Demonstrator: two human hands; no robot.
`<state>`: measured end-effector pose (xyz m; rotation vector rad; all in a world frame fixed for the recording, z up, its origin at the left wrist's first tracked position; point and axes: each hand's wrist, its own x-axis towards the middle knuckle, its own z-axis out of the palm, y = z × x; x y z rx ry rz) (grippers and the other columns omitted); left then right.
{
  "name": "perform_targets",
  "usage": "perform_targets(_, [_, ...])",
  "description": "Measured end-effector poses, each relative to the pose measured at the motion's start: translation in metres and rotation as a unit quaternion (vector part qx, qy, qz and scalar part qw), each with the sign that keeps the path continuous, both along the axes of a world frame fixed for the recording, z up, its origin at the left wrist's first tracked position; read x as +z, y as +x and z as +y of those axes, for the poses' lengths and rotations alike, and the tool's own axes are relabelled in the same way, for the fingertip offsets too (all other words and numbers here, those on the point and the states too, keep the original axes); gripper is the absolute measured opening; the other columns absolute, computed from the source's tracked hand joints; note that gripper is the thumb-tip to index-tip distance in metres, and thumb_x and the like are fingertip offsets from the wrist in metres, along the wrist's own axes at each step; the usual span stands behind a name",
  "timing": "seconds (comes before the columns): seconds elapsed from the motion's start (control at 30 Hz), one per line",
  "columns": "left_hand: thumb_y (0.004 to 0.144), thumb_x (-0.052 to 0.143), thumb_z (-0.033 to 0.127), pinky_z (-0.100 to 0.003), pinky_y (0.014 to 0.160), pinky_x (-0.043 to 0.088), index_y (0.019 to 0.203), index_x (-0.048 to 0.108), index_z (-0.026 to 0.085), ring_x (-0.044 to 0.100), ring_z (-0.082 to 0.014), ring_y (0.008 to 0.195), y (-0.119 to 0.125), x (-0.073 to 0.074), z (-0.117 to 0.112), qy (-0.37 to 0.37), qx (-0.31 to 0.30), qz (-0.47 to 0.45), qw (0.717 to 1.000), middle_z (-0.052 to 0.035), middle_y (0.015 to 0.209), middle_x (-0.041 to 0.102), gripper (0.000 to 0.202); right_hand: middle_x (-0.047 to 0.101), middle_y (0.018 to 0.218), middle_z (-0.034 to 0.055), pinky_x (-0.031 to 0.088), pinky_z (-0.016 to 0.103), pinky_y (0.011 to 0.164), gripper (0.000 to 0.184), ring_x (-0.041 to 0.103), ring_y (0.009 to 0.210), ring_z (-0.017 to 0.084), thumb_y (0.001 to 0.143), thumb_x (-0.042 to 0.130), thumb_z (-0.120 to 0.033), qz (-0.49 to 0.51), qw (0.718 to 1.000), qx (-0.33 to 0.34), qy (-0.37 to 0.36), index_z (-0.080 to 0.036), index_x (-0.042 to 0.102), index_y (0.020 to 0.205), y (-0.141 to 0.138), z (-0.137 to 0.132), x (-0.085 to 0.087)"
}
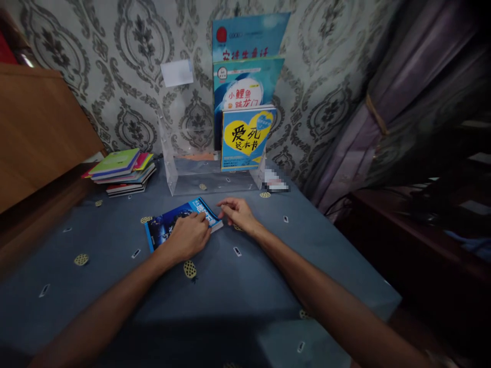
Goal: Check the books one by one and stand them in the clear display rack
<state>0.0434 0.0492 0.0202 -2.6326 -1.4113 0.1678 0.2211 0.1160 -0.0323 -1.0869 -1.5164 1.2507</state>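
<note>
A blue paperback book (161, 230) with dark pictures and white Chinese lettering lies slantwise on the cloth-covered table. My left hand (191, 234) is over its near side, fingers bent across the cover and gripping it; the thumb is hidden. Just off the book's right end is my right hand (240, 214), its fingers loosely bent and apart, with nothing seen in them. Behind both hands stands a clear plastic rack (171, 171). Its right half holds a blue book with a yellow heart (245, 143), a teal carp picture book (249, 76) and a taller blue book (249, 36).
A pile of thin, colourful books (123, 171) sits at the back left, near a wooden panel (38, 128). A small blurred-out packet (275, 181) lies right of the rack. Tied curtains (345, 138) hang beyond the table's right edge. Patterned wallpaper rises behind.
</note>
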Motion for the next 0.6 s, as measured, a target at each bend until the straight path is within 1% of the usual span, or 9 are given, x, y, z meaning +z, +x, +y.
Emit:
perform_targets(0.1, [0.101, 0.039, 0.029, -0.037, 0.073, 0.052, 0.105, 0.068, 0.013, 0.06, -0.03, 0.107, 0.003, -0.002, -0.001, 0.001, 0.004, -0.001, 1.0, -0.0148, 0.112, 0.064, 0.033, 0.066, 0.056, -0.0036, 0.036, 0.019, 0.038, 0.023, 0.043, 0.034, 0.007, 0.075, 0.053, -0.025, -0.024, 1.0, 0.013, -0.007, -0.016, 0.067, 0.091, 0.0, 0.001, -0.003])
perform_targets(0.2, [0.101, 0.042, 0.03, -0.037, 0.074, 0.053, 0.107, 0.068, 0.013, 0.059, -0.0305, 0.109, 0.004, -0.005, -0.001, 0.002, 0.013, -0.008, 1.0, -0.0154, 0.114, 0.064, 0.032, 0.064, 0.054, -0.0049, 0.035, 0.017, 0.036, 0.022, 0.043, 0.033, 0.006, 0.075, 0.054, -0.024, -0.045, 0.999, 0.025, -0.005, -0.015, 0.067, 0.091, -0.001, 0.001, -0.005])
perform_targets(0.3, [0.102, 0.043, 0.035, -0.036, 0.079, 0.052, 0.106, 0.069, 0.016, 0.06, -0.0277, 0.108, -0.003, -0.005, 0.007, -0.008, 0.003, -0.042, 0.999, -0.0117, 0.113, 0.066, 0.032, 0.063, 0.054, -0.006, 0.036, 0.017, 0.035, 0.024, 0.047, 0.033, 0.007, 0.077, 0.055, -0.026, -0.054, 0.997, 0.052, -0.013, -0.015, 0.066, 0.095, -0.003, -0.003, -0.004])
perform_targets(0.37, [0.101, 0.045, 0.035, -0.036, 0.084, 0.051, 0.105, 0.069, 0.018, 0.061, -0.0261, 0.107, -0.014, -0.005, 0.016, -0.01, 0.012, -0.067, 0.998, -0.0095, 0.112, 0.067, 0.03, 0.062, 0.054, -0.0064, 0.036, 0.017, 0.034, 0.025, 0.05, 0.034, 0.008, 0.078, 0.054, -0.027, -0.061, 0.995, 0.073, -0.03, -0.015, 0.066, 0.097, -0.004, -0.007, -0.002])
perform_targets(0.43, [0.1, 0.048, 0.036, -0.038, 0.086, 0.05, 0.108, 0.069, 0.018, 0.06, -0.0273, 0.109, -0.027, -0.005, 0.027, 0.001, 0.061, -0.069, 0.996, -0.0107, 0.114, 0.066, 0.028, 0.062, 0.055, -0.0056, 0.038, 0.016, 0.036, 0.025, 0.055, 0.038, 0.009, 0.08, 0.054, -0.028, -0.068, 0.993, 0.088, -0.041, -0.015, 0.066, 0.098, -0.005, -0.01, 0.0])
perform_targets(0.5, [0.099, 0.05, 0.041, -0.039, 0.086, 0.05, 0.114, 0.066, 0.017, 0.06, -0.0293, 0.11, -0.04, -0.005, 0.037, 0.012, 0.121, -0.063, 0.991, -0.0132, 0.117, 0.065, 0.032, 0.063, 0.056, -0.0042, 0.042, 0.016, 0.04, 0.024, 0.06, 0.043, 0.01, 0.081, 0.055, -0.03, -0.073, 0.992, 0.095, -0.041, -0.015, 0.066, 0.097, -0.006, -0.012, 0.001])
perform_targets(0.53, [0.099, 0.05, 0.044, -0.039, 0.085, 0.05, 0.117, 0.064, 0.017, 0.061, -0.0299, 0.11, -0.046, -0.006, 0.041, 0.011, 0.141, -0.063, 0.988, -0.0138, 0.117, 0.066, 0.035, 0.064, 0.057, -0.0034, 0.044, 0.017, 0.042, 0.023, 0.061, 0.046, 0.011, 0.081, 0.056, -0.03, -0.075, 0.992, 0.096, -0.036, -0.015, 0.066, 0.096, -0.006, -0.013, 0.0])
perform_targets(0.6, [0.098, 0.05, 0.048, -0.039, 0.084, 0.05, 0.12, 0.062, 0.017, 0.062, -0.0304, 0.109, -0.056, -0.006, 0.047, 0.004, 0.155, -0.062, 0.986, -0.0139, 0.117, 0.066, 0.039, 0.066, 0.059, -0.0017, 0.049, 0.02, 0.047, 0.023, 0.063, 0.05, 0.012, 0.081, 0.058, -0.031, -0.081, 0.992, 0.093, -0.022, -0.015, 0.067, 0.095, -0.006, -0.012, -0.001])
